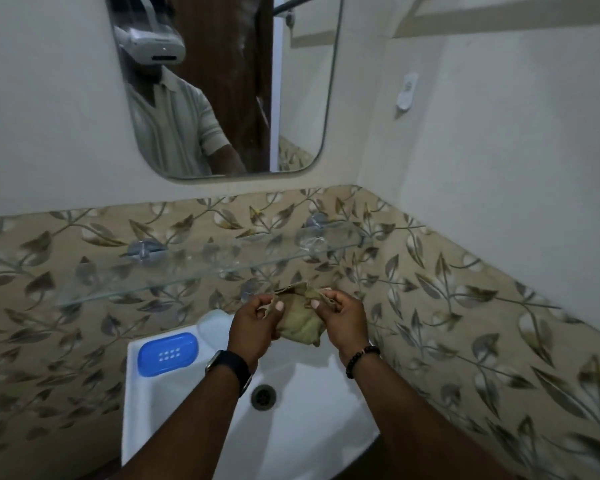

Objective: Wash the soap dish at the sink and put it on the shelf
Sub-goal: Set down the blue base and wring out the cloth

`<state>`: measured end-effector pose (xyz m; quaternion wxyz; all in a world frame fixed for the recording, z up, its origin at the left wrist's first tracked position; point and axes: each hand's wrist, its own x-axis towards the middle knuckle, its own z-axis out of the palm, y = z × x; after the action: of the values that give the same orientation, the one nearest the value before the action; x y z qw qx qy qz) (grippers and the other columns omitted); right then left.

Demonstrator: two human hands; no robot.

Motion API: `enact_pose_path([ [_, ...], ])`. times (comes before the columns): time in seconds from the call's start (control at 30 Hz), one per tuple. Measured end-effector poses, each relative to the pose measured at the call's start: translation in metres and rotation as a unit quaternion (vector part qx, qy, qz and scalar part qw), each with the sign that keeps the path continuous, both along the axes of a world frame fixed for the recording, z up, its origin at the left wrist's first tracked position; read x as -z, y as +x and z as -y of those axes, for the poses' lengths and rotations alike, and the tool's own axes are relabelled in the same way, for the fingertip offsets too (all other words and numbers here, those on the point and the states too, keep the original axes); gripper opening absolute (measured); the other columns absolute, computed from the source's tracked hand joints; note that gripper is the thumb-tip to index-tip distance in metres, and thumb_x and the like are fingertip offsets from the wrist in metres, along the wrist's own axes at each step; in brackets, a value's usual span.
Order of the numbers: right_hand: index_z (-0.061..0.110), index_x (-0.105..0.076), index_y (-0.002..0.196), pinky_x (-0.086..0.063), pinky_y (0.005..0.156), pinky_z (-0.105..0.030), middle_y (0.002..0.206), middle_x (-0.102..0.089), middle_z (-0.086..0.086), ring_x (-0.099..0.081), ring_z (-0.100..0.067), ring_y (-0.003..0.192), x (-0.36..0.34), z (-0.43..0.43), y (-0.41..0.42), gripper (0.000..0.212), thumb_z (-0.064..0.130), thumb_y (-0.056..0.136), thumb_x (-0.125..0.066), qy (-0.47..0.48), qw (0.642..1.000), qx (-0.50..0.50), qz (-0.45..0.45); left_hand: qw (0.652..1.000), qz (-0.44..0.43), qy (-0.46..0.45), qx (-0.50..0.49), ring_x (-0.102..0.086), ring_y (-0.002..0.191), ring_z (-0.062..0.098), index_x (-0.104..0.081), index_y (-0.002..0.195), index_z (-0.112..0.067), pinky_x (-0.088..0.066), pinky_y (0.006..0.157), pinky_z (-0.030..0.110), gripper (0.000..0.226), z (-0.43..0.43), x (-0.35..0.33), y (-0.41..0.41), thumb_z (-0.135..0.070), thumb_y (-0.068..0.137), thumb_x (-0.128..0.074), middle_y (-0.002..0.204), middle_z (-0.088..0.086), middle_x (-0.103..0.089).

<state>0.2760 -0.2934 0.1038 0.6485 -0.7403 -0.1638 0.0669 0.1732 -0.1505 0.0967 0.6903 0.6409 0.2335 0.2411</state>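
A blue soap dish [168, 354] with small drain holes lies on the left rim of the white sink [312, 410]. Above the basin, my left hand [253, 323] and my right hand [342, 322] both grip a crumpled olive-green cloth [300, 323] and stretch it between them. Neither hand touches the dish, which is well to the left of my left hand. A clear glass shelf [187, 271] runs along the tiled wall just above and behind my hands. The tap is hidden behind my hands and the cloth.
The sink drain [263, 396] shows between my forearms. A mirror [222, 84] hangs above the shelf. Suction cups [146, 251] stick to the leaf-patterned tiles. A white wall hook [406, 91] sits on the right wall, which meets the back wall near the shelf's right end.
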Motion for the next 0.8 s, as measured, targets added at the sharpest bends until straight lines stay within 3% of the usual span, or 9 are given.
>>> enact_pose_path([
  [0.07,0.035,-0.073,0.084,-0.061,0.086,-0.05,0.096,-0.077,0.003,-0.073,-0.02,0.094,0.004,0.008,0.012,0.021,0.014,0.086,-0.077,-0.011,1.0,0.018,-0.003,1.0,-0.014,-0.006,0.015,-0.07,0.063,0.012,-0.068,0.1,-0.022,-0.052,0.047,0.024,0.007,0.006,0.003,0.013,-0.026,0.094,-0.07,0.083,0.003,-0.077],
  [0.27,0.014,-0.076,0.099,-0.06,0.086,-0.049,0.099,-0.077,-0.007,-0.072,-0.026,0.095,0.017,0.015,0.064,0.013,0.017,0.087,-0.076,-0.074,0.996,0.051,0.018,0.997,-0.047,-0.042,0.048,-0.066,0.069,0.022,-0.064,0.1,-0.011,-0.058,0.06,0.034,0.004,0.011,0.018,0.061,-0.01,0.098,-0.061,0.084,0.01,-0.07],
  [0.37,0.014,-0.076,0.097,-0.06,0.086,-0.047,0.095,-0.076,-0.004,-0.071,-0.025,0.091,0.026,0.013,0.094,0.013,0.02,0.086,-0.077,-0.101,0.993,0.051,0.024,0.995,-0.061,-0.059,0.047,-0.066,0.069,0.022,-0.064,0.094,-0.012,-0.059,0.058,0.033,0.008,0.011,0.028,0.088,-0.008,0.098,-0.06,0.082,0.01,-0.069],
  [0.47,0.014,-0.076,0.097,-0.059,0.086,-0.043,0.094,-0.076,-0.003,-0.07,-0.023,0.09,0.037,0.006,0.123,0.013,0.02,0.086,-0.077,-0.126,0.991,0.045,0.03,0.994,-0.083,-0.069,0.035,-0.066,0.079,0.028,-0.064,0.1,-0.009,-0.06,0.062,0.035,0.004,0.009,0.04,0.116,-0.01,0.098,-0.06,0.091,0.014,-0.068],
  [0.6,0.009,-0.074,0.099,-0.058,0.087,-0.045,0.093,-0.074,-0.007,-0.069,-0.027,0.092,0.056,-0.007,0.16,0.014,0.016,0.087,-0.075,-0.151,0.988,0.021,0.031,0.99,-0.114,-0.086,0.023,-0.07,0.085,0.026,-0.064,0.106,-0.011,-0.058,0.059,0.028,0.008,0.003,0.057,0.146,-0.011,0.099,-0.059,0.1,0.013,-0.071],
  [0.67,0.005,-0.072,0.105,-0.057,0.091,-0.045,0.103,-0.074,-0.013,-0.068,-0.028,0.098,0.065,-0.015,0.176,0.018,0.014,0.089,-0.073,-0.18,0.983,-0.001,0.038,0.988,-0.118,-0.097,0.021,-0.07,0.083,0.024,-0.063,0.104,-0.011,-0.056,0.054,0.022,0.009,0.001,0.066,0.157,-0.007,0.099,-0.057,0.1,0.014,-0.071],
  [0.73,0.004,-0.071,0.109,-0.055,0.092,-0.042,0.111,-0.073,-0.015,-0.067,-0.029,0.102,0.071,-0.023,0.192,0.022,0.017,0.091,-0.07,-0.238,0.969,-0.025,0.062,0.986,-0.125,-0.106,0.022,-0.07,0.083,0.025,-0.063,0.102,-0.012,-0.058,0.057,0.026,0.011,0.0,0.076,0.168,-0.005,0.1,-0.056,0.1,0.015,-0.072],
  [0.8,0.006,-0.072,0.112,-0.054,0.091,-0.037,0.115,-0.073,-0.013,-0.066,-0.03,0.105,0.075,-0.028,0.204,0.023,0.018,0.092,-0.067,-0.291,0.951,-0.039,0.096,0.985,-0.139,-0.096,0.031,-0.07,0.09,0.031,-0.066,0.102,-0.014,-0.062,0.071,0.04,0.014,-0.001,0.085,0.175,-0.005,0.099,-0.057,0.103,0.018,-0.073],
])
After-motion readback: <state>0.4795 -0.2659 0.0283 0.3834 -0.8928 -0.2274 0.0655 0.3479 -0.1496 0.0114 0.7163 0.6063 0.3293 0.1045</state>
